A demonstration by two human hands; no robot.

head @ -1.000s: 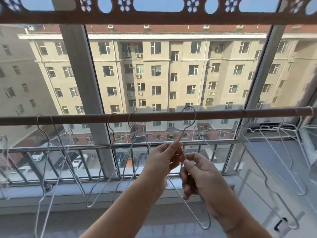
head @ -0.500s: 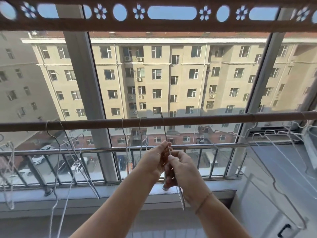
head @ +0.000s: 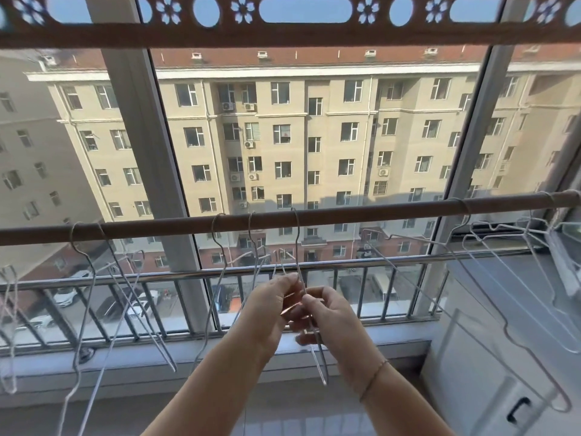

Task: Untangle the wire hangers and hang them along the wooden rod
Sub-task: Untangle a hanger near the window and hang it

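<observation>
A brown wooden rod (head: pixel 345 214) runs across the window. Several thin wire hangers hang from it. Below its middle, both hands hold one wire hanger (head: pixel 318 357) seen edge-on, its hook over the rod. My left hand (head: pixel 270 305) pinches the hanger's neck from the left. My right hand (head: pixel 327 319) grips the same wire just below, fingers curled round it. Two more hangers (head: pixel 220 269) hang just left of my hands, others (head: pixel 85 278) further left, and a bunch of hangers (head: pixel 509 243) lies tilted at the rod's right end.
A steel railing (head: pixel 393 262) runs behind the rod, in front of the window glass. A grey window post (head: pixel 147 158) stands left of centre. A white cabinet (head: pixel 503 372) with a black handle fills the lower right. A carved wooden valance (head: pixel 283 29) spans the top.
The held hanger has turned from nearly face-on to edge-on and its hook now sits over the rod. Both hands stayed together on its neck and rose a little.
</observation>
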